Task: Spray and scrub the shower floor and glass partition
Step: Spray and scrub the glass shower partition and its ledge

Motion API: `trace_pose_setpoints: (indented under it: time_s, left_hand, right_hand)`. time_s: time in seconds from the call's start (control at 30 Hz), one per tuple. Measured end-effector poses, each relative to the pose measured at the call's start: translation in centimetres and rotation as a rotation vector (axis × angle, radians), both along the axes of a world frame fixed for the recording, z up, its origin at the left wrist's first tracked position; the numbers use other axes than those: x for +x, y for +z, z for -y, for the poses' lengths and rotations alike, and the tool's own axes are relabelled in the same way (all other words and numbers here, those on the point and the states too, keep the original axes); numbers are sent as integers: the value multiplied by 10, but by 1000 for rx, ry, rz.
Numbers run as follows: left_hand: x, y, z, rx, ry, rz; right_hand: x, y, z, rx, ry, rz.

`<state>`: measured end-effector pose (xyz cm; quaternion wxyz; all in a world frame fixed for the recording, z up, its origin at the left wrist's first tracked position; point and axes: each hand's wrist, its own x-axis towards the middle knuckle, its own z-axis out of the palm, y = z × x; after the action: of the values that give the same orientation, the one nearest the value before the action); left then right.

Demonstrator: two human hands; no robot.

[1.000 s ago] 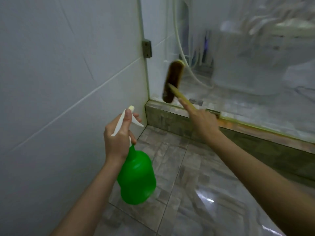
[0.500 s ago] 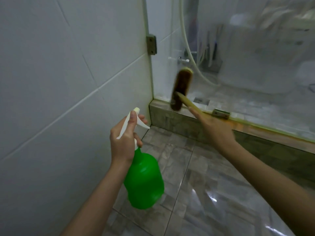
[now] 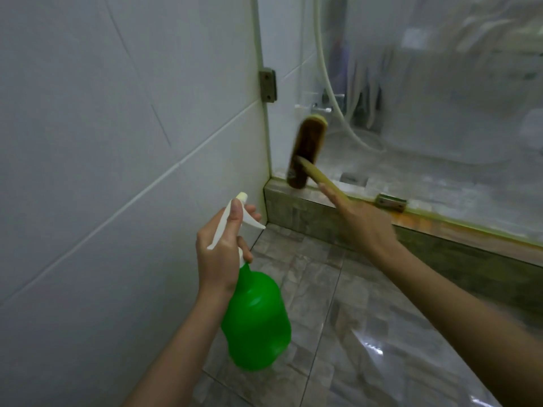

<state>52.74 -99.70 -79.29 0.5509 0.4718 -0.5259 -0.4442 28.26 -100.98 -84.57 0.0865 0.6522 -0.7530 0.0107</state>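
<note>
White wall tiles (image 3: 117,142) meet the glass partition (image 3: 426,127) at a corner above a grey stone kerb (image 3: 293,208) and a glossy grey floor (image 3: 338,304). The left hand (image 3: 220,251), forearm rising from below, holds a green spray bottle (image 3: 255,318) upright by its white trigger head; fingers curl round the neck, and one digit lies on top of the head. The right hand (image 3: 364,224), arm extended toward the glass, grips the handle of a brush (image 3: 307,154), index finger straight along it; the other fingers are hidden. The brush head stands near-upright against the glass, its lower end at the kerb.

One spray bottle (image 3: 255,321), one brush (image 3: 308,154), two hands (image 3: 219,254) (image 3: 364,221); two metal brackets (image 3: 267,85) (image 3: 391,202)
</note>
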Motion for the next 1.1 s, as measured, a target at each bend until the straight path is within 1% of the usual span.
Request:
trace_pose_setpoints:
  time_s: [0.1,0.2,0.3,0.4,0.47,0.53,0.6,0.67,0.7,0.77,0.8,0.87,0.93,1.0,1.03,1.1]
  left_hand:
    - [1,3,1,-23,-1,-7]
    - [-2,1,1,-14,-6,-1]
    - [-7,1,-1,0,-2,-5]
    - [-11,4,-3,-3,-17,-27]
    - [-13,7,-4,-15,-27,-42]
    - [-16,8,-4,-25,-30,-46]
    - [-21,9,-5,-33,-28,-38]
    - [-29,10,-6,-30,-28,-32]
    - [-33,10,-6,-28,-26,-33]
    - [-43,11,-7,-26,-21,-40]
    - [-47,12,-8,-29,-22,-46]
    - [-51,15,-9,-41,-39,-48]
    - [-55,17,-9,-53,-68,-53]
    - [-60,17,-10,-56,-92,-58]
    - [-62,16,-11,-57,-106,-59]
    - [-70,12,-14,-62,-136,-44]
  right_hand:
    - [-8,-5,-21,-18,-46,39]
    - [9,28,24,-141,64,75]
    - [16,56,49,-161,93,26]
    - [-7,40,5,-123,24,77]
    - [-24,19,-37,-175,-40,184]
    - [-32,13,-58,-257,-46,277]
    - [-29,35,-39,-345,-20,253]
    - [-16,70,-3,-445,57,236]
    - [-9,89,12,-478,87,217]
    - [-9,111,22,-512,81,186]
    - [-16,109,18,-514,71,190]
    - [-39,78,-10,-492,36,200]
    - [-64,31,-52,-467,8,265]
    - [-73,0,-87,-460,-17,364]
    - [-74,-4,-92,-488,-33,392]
    - [-71,13,-78,-622,-33,371]
